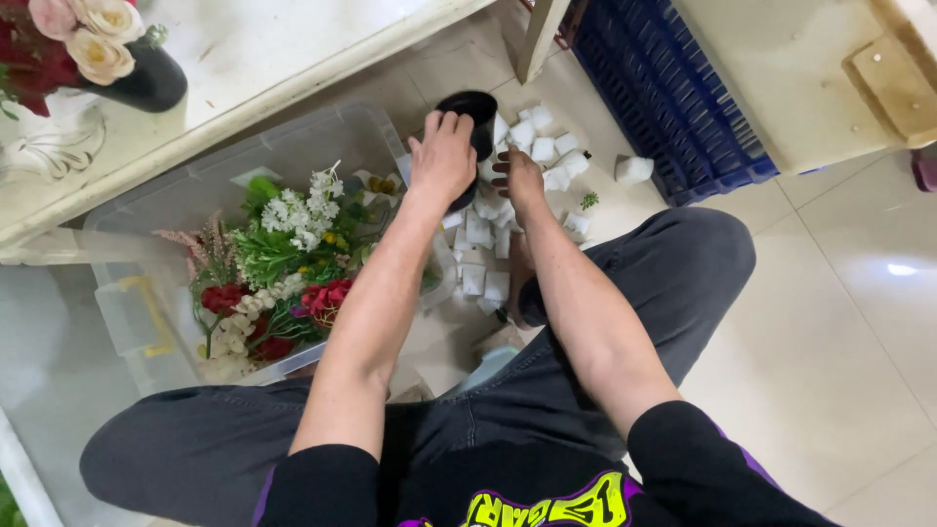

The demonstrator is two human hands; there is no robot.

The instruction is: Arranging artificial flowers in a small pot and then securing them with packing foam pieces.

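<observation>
left hand [444, 156] gripping black pot [471, 109], right hand [519, 178] among white foam blocks [485, 259]

A glossy black pot [475, 122] is seen beside matt white foam blocks [485, 230]; clear smooth plastic forms the bin [322, 141], and polished tiles the floor [859, 322].

Clear plastic bin [322, 137] on the floor, packed w/ artificial flowers [278, 259] — white sprigs, red blooms, green leaves; yellow latch on its near end. Above it a white tabletop [283, 49], scuffed, w/ a dark vase [146, 78] of pink and cream roses at the left corner. Blue slatted crate [664, 98] lies top right, partly under a cream board [791, 68]. One table leg [542, 34] stands btwn tabletop and crate. Floor tiles [839, 322] pale, glossy — light glare at right.
</observation>
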